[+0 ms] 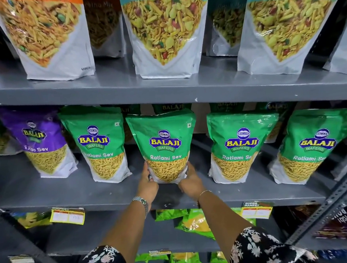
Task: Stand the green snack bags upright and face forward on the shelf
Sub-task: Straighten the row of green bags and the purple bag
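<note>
A grey metal shelving unit (165,90) fills the view, seen from a head-worn camera looking slightly down. On the top shelf stand large white pouches with teal headers reading "Khatta Mitha Mix" (164,29), and one with an orange header (42,35) at the left.

On the middle shelf (70,192) is a row of upright pouches. From the left: a purple Balaji sev bag (44,144), then four green Balaji Wafers "Ratlami Sev" bags, all with their printed fronts toward the camera. The first green bag (99,144) leans a little to the left. The second green bag (164,146), in the middle of the shelf, is the one being handled. The third green bag (237,147) and fourth green bag (309,148) stand to its right, apart from each other. More green bags show dimly behind this front row.

Two bare forearms in floral sleeves (265,248) reach up from the bottom. The left hand (147,184), with a metal watch (141,202) on its wrist, grips the lower left corner of the middle bag. The right hand (190,182), wearing a thin bracelet (204,192), grips the lower right corner. The bag's base sits at the shelf surface between the two hands.

Yellow price labels (67,215) hang on the shelf edge. Small green packets (195,222) lie on the shelf below.
</note>
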Demonstrator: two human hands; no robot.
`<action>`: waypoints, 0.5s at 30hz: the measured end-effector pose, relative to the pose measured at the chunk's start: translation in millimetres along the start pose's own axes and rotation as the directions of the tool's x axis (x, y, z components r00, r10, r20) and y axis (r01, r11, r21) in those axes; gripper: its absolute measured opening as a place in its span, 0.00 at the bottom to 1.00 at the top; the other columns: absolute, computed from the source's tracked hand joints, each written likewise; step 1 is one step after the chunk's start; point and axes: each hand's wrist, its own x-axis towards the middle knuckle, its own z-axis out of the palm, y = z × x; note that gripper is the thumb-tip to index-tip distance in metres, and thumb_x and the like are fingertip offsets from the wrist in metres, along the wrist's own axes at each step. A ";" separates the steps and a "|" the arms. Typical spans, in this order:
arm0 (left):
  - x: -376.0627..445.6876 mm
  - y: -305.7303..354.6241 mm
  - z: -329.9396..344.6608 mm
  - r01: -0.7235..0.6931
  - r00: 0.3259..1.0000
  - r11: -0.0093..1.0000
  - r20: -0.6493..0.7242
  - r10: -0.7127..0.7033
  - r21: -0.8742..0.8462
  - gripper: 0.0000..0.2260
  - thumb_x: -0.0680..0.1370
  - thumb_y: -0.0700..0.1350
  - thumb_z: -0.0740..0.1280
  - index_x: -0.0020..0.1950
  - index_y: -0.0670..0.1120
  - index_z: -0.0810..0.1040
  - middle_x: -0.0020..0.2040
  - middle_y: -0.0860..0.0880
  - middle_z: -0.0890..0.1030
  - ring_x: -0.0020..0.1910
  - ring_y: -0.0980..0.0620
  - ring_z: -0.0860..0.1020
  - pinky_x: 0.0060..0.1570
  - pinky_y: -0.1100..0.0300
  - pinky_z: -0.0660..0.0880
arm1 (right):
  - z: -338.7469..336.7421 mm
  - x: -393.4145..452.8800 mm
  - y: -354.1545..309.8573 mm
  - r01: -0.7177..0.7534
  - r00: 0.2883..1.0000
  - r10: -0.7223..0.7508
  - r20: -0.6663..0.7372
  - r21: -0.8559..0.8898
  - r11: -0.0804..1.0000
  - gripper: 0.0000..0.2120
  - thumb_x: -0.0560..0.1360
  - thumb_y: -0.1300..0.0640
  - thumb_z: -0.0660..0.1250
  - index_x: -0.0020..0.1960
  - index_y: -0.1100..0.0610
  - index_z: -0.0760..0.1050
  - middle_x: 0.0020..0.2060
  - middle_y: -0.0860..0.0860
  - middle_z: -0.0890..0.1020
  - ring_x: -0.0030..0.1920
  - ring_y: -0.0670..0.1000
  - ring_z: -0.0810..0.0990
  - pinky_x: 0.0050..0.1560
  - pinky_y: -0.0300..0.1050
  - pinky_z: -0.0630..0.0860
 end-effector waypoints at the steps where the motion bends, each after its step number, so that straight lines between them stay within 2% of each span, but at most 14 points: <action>1: 0.8 0.4 0.0 0.006 1.000 1.000 0.005 -0.006 -0.006 0.38 0.73 0.25 0.53 0.75 0.57 0.52 0.73 0.52 0.66 0.70 0.50 0.68 0.66 0.41 0.66 | -0.7 1.0 0.4 0.004 1.000 -0.004 -0.006 0.001 1.000 0.37 0.72 0.63 0.66 0.76 0.51 0.54 0.65 0.54 0.74 0.63 0.58 0.74 0.63 0.52 0.72; 4: 4.4 -1.2 -0.7 0.003 1.000 1.000 0.029 -0.003 -0.009 0.38 0.73 0.26 0.54 0.75 0.57 0.52 0.73 0.52 0.66 0.70 0.50 0.68 0.66 0.40 0.64 | -1.7 1.0 -0.3 -0.008 1.000 0.008 -0.002 0.012 1.000 0.36 0.73 0.65 0.65 0.76 0.53 0.53 0.66 0.55 0.73 0.64 0.58 0.74 0.61 0.48 0.71; 7: 8.3 -3.8 -1.4 0.008 1.000 1.000 0.019 -0.008 0.007 0.38 0.72 0.26 0.54 0.75 0.58 0.53 0.74 0.53 0.65 0.70 0.49 0.68 0.65 0.38 0.64 | -2.2 3.8 -0.2 -0.015 1.000 0.015 -0.001 0.003 1.000 0.37 0.72 0.64 0.67 0.76 0.52 0.53 0.65 0.56 0.75 0.62 0.57 0.75 0.58 0.46 0.73; 9: 9.3 -4.7 -1.1 0.021 1.000 1.000 0.018 -0.021 -0.008 0.39 0.72 0.26 0.54 0.75 0.58 0.53 0.73 0.52 0.66 0.70 0.49 0.68 0.65 0.40 0.65 | -2.2 6.2 2.0 -0.027 1.000 0.027 0.002 -0.025 0.999 0.39 0.70 0.62 0.67 0.76 0.50 0.53 0.64 0.55 0.76 0.61 0.57 0.76 0.55 0.46 0.74; 11: 10.5 -5.3 -0.8 0.029 0.999 0.999 0.021 -0.028 -0.023 0.39 0.72 0.25 0.54 0.75 0.57 0.54 0.73 0.52 0.67 0.69 0.50 0.69 0.66 0.41 0.65 | -2.1 8.4 4.3 -0.042 0.999 0.041 -0.009 -0.045 0.998 0.40 0.69 0.60 0.67 0.75 0.48 0.53 0.65 0.55 0.76 0.61 0.57 0.76 0.56 0.46 0.74; 15: 13.9 -7.3 -0.2 0.021 0.999 1.000 0.027 -0.020 -0.016 0.40 0.71 0.25 0.53 0.75 0.59 0.54 0.73 0.52 0.66 0.70 0.50 0.69 0.65 0.39 0.65 | -3.6 11.7 6.5 -0.043 0.999 0.042 -0.013 -0.074 0.996 0.39 0.70 0.58 0.67 0.75 0.47 0.52 0.64 0.52 0.76 0.60 0.56 0.77 0.54 0.45 0.74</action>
